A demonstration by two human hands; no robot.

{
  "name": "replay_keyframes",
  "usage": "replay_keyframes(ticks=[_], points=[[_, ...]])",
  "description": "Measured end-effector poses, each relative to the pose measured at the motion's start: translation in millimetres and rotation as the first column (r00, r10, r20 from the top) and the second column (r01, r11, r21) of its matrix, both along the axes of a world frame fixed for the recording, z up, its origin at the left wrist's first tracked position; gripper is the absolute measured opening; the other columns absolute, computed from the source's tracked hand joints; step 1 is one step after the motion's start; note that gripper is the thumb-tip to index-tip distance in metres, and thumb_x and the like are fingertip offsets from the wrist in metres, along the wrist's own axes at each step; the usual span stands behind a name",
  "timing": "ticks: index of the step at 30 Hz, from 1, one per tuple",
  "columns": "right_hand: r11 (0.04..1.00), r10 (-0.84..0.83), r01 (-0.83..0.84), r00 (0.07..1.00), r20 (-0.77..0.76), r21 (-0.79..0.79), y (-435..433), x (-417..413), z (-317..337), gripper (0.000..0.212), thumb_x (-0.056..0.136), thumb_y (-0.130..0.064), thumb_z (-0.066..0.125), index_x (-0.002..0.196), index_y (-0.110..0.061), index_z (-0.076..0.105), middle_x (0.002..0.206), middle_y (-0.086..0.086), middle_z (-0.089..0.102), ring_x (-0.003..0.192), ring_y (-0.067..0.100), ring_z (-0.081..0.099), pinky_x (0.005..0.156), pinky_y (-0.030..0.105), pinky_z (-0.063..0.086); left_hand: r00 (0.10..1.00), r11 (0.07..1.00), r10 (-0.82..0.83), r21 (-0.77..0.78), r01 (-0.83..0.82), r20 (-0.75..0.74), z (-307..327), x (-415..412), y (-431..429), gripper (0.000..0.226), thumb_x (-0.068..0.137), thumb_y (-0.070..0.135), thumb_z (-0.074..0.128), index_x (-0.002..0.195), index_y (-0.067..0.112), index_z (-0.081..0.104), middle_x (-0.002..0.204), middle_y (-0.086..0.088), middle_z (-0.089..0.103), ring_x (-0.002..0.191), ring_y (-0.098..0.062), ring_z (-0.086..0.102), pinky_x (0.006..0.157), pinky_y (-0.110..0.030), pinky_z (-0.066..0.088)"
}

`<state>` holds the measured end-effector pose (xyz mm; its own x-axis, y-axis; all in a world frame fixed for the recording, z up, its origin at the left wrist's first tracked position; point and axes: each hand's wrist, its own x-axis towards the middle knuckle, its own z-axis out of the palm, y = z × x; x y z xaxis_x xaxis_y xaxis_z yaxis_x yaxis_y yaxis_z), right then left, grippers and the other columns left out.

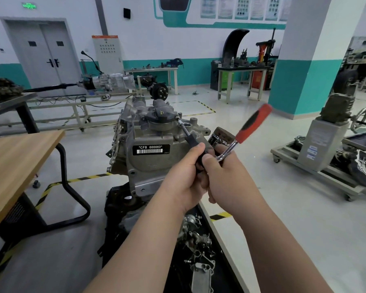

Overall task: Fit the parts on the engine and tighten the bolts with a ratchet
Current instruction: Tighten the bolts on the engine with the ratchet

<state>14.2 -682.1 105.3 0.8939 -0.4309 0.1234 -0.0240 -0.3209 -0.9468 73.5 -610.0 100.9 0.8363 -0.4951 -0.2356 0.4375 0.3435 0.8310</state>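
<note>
A grey engine (154,163) with a black label reading CFB 666660 stands on a stand in the middle of the view. On its top sits a housing with a black oil filler cap (159,115). A ratchet with a red and black handle (253,123) carries a long extension bar (184,129) whose socket sits on a bolt (177,118) right of the cap. My left hand (185,176) is closed around the black lower end of the extension. My right hand (222,172) grips the ratchet's chrome head, and the blurred handle points up and to the right.
A wooden-topped table (15,163) stands at left. A black tray (201,261) below my forearms holds several loose metal engine parts. An oil filter (221,137) sits at the engine's right. Another engine stand with a handwheel (330,142) is at right, and workbenches line the far wall.
</note>
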Motion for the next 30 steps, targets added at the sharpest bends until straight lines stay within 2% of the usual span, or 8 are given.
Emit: replay_keyframes(ticks=[3,6,10,15,19,21,26,30], points=[[0.949,-0.016,0.004,0.999,-0.035,-0.316,2.4,-1.7,1.1,0.040,0.098,-0.040,0.043,0.136,-0.033,0.032,0.082,-0.012,0.055,0.074,0.014,0.056,0.061,0.031,0.040,1.000,1.000,0.006,0.020,-0.005,-0.019,-1.2,0.6,0.7,0.032,0.095,0.037,0.053,0.115,0.013,0.062,0.106,-0.007,0.052,0.098,-0.022,0.044,0.089,-0.029,0.033],[0.710,-0.116,0.073,0.993,-0.014,-0.701,7.4,-5.3,2.8,0.040,0.098,-0.043,0.038,0.134,-0.035,0.023,0.067,-0.012,0.041,0.061,0.017,0.044,0.050,0.032,0.032,0.998,0.998,-0.063,0.009,0.063,-0.014,-1.2,2.4,2.6,0.025,0.089,0.037,0.060,0.079,0.015,0.064,0.068,0.002,0.062,0.062,-0.012,0.062,0.061,-0.021,0.049],[0.696,-0.104,0.098,0.994,0.034,-0.712,7.8,-4.3,3.5,0.037,0.098,-0.045,0.037,0.131,-0.036,0.025,0.066,-0.014,0.039,0.068,0.021,0.045,0.056,0.035,0.034,0.997,0.997,-0.077,-0.018,0.076,-0.024,-1.5,5.4,2.1,0.028,0.092,0.040,0.056,0.077,0.017,0.063,0.064,0.002,0.062,0.057,-0.010,0.062,0.056,-0.022,0.050],[0.998,0.004,0.001,0.997,0.075,-0.059,9.4,3.8,-4.1,0.029,0.099,-0.039,0.040,0.125,-0.027,0.042,0.096,-0.006,0.061,0.090,0.017,0.060,0.079,0.036,0.048,0.999,0.999,-0.021,-0.027,0.020,-0.024,-2.5,3.5,4.9,0.047,0.089,0.050,0.058,0.111,0.011,0.070,0.107,-0.005,0.064,0.105,-0.019,0.055,0.108,-0.033,0.038],[0.970,-0.030,0.004,0.994,0.102,0.244,20.5,7.3,-13.7,0.024,0.100,-0.039,0.039,0.104,-0.018,0.051,0.065,-0.004,0.063,0.053,0.012,0.057,0.058,0.028,0.041,0.999,0.999,-0.041,0.028,0.041,-0.009,-7.6,3.2,10.2,0.051,0.086,0.063,0.053,0.095,0.019,0.077,0.040,0.003,0.041,0.048,-0.012,0.047,0.053,-0.023,0.036],[0.944,-0.036,0.005,0.995,0.090,0.331,25.1,7.1,-16.0,0.031,0.101,-0.039,0.037,0.097,-0.012,0.053,0.054,-0.002,0.060,0.038,0.013,0.050,0.051,0.029,0.038,1.000,0.999,-0.020,0.047,0.021,-0.023,-8.9,4.0,13.0,0.047,0.085,0.060,0.054,0.077,0.018,0.074,0.036,0.003,0.028,0.042,-0.012,0.039,0.046,-0.021,0.030],[0.608,0.023,-0.146,0.986,0.167,0.780,28.7,3.1,-8.8,0.035,0.102,-0.034,0.041,0.085,-0.012,0.061,0.052,0.005,0.051,0.030,0.014,0.032,0.039,0.026,0.035,0.999,0.997,-0.047,0.067,0.047,-0.003,-13.7,6.8,17.1,0.045,0.083,0.060,0.057,0.063,0.020,0.063,0.034,0.006,0.031,0.027,-0.012,0.039,0.033,-0.010,0.025],[0.278,0.055,-0.223,0.975,0.216,0.934,25.0,-0.2,-3.4,0.032,0.102,-0.036,0.040,0.117,-0.017,0.062,0.056,0.002,0.046,0.030,0.009,0.027,0.034,0.020,0.033,0.998,0.996,-0.049,0.076,0.046,0.036,-14.5,9.9,12.8,0.041,0.085,0.061,0.057,0.091,0.023,0.072,0.042,0.009,0.042,0.030,-0.008,0.044,0.030,-0.012,0.024]])
